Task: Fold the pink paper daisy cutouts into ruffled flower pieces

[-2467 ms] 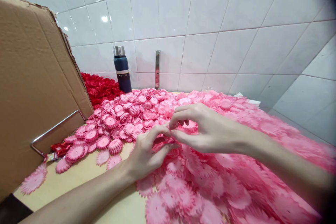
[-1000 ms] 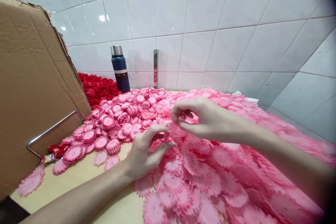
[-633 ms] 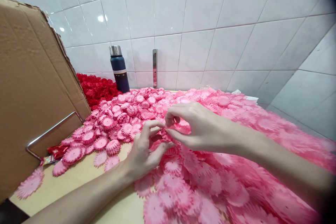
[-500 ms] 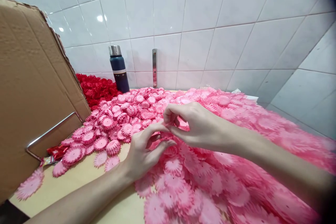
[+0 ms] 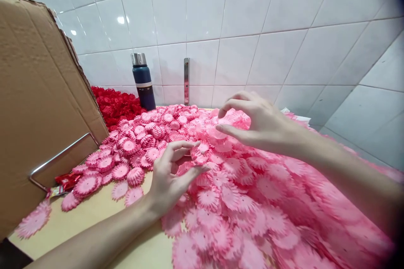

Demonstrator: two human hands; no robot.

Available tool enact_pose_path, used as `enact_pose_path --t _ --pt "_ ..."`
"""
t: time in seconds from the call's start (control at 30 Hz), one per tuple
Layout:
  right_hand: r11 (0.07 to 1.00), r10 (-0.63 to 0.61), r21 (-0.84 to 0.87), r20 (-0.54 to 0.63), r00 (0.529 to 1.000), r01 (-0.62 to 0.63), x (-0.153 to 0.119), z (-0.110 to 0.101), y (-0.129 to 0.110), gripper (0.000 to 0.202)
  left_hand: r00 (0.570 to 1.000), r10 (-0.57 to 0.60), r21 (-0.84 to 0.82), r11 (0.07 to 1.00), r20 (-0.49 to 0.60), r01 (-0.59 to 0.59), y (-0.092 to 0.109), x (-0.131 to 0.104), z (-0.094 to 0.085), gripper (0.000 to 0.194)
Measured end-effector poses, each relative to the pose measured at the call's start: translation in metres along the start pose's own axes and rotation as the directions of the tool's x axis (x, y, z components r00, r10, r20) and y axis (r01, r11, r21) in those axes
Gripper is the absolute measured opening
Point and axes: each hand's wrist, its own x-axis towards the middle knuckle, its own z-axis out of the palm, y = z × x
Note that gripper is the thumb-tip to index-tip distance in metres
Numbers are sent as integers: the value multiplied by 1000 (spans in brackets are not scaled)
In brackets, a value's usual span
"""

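My left hand [image 5: 172, 176] hovers at the front of a pile of pink scalloped flower pieces [image 5: 210, 218], which look like thin cut petal discs. Its thumb and forefinger are apart, with pink pieces showing behind the gap; I see nothing clearly held. Higher and farther to the right, my right hand [image 5: 252, 119] is over the back of the pile. The fingers there are curved and the thumb stands apart from them, with pink pieces visible beyond. Left of my hands lie smaller, cupped pink flower pieces [image 5: 128, 146] with pleated edges.
A cardboard box [image 5: 41, 105] stands at the left, with a bent metal wire handle [image 5: 59, 155] and a red wrapper [image 5: 67, 180] near it. Red flower pieces [image 5: 115, 105] are heaped behind, beside a dark blue bottle [image 5: 144, 86]. A white tiled wall [image 5: 236, 59] closes off the back.
My hands have separated. The right hand has risen away to the right, and its fingers have spread. My left hand stays almost in place, with its thumb and forefinger apart.
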Motion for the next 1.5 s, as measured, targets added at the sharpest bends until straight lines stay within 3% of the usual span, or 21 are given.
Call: enact_pose_path --t 0.13,0.3,1.1,1.5 --pt "971 -125 224 174 977 84 -4 -3 -23 5 999 -52 -21 998 13 52 -1 1 0 33" --pt "935 -200 340 258 945 105 -7 0 -42 11 998 -51 -79 995 46 54 0 1 1 33" --pt "955 -161 293 346 924 57 -11 8 -39 13 987 -40 -88 995 153 54 1 1 0 30" --pt "957 -186 266 261 947 114 -9 5 -27 19 998 -37 -60 997 44 40 6 3 5 25"
